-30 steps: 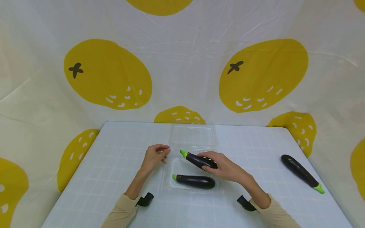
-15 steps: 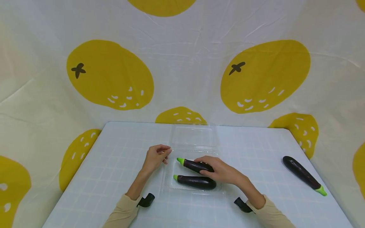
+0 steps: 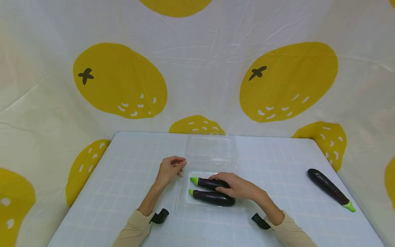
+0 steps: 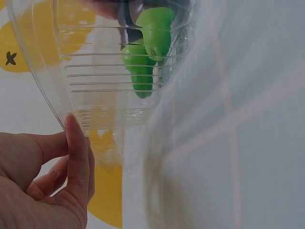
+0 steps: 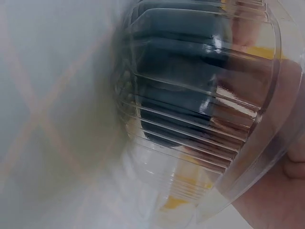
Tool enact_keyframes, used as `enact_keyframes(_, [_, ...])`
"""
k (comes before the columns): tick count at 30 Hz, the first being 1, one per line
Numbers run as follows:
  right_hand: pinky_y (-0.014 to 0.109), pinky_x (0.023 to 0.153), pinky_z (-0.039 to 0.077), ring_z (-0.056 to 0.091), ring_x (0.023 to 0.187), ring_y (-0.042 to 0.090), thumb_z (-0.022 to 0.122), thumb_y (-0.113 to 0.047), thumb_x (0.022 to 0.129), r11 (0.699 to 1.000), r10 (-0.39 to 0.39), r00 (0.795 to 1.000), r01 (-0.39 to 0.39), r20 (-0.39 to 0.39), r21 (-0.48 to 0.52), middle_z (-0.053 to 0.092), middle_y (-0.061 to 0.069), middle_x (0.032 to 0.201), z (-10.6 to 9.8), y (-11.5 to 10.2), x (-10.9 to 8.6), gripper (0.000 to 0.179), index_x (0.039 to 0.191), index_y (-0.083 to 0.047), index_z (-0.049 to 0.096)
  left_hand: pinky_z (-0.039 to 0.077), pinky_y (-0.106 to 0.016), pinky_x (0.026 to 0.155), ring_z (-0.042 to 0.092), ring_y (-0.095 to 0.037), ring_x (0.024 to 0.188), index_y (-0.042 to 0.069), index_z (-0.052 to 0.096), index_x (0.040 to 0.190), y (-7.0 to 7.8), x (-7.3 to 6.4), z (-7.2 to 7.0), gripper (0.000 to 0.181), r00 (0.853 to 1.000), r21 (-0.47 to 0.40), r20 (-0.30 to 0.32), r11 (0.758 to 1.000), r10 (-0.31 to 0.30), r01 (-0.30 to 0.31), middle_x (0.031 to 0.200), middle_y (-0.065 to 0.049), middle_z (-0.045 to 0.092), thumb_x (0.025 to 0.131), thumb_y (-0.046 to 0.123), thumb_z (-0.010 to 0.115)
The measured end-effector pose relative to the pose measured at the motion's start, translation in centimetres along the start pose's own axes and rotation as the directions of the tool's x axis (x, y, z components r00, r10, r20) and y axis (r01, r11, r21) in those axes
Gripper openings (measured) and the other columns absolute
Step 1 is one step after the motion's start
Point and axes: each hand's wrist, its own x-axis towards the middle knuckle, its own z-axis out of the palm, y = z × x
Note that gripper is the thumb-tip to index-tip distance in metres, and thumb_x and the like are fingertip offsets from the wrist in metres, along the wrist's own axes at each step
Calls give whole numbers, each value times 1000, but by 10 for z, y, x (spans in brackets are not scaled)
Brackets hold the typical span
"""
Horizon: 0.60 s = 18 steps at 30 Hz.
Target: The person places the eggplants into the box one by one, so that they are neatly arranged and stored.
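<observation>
Head view: right hand grips long purple-black eggplant crosswise, green stem leftward; left-wrist view shows left hand pinching clear plastic container.

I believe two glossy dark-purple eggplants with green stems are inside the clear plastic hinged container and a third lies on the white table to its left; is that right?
Not quite: the third glossy dark-purple eggplant lies on the white table to the right of the clear plastic hinged container, as the head view shows. The other two eggplants are indeed inside it.
</observation>
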Motion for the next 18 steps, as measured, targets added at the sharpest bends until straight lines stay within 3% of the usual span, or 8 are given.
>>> enact_keyframes(10, [36,98,54,62,113,21,59,-20,107,999,49,995,-51,84,19,65,10,133,-1,-1,0,37,139,-3,59,57,-27,52,61,-14,52,-6,74,109,1,0,1,20,1000,-11,6,1000,9,-9,93,-26,71,94,7,75])
enact_keyframes(18, [43,98,54,63,115,26,57,-18,107,997,73,997,-73,37,8,65,13,132,-4,-5,-4,35,137,1,60,57,-28,52,61,-16,52,-7,74,109,0,0,1,21,1000,-20,-10,1000,-1,1,93,-26,71,94,8,76])
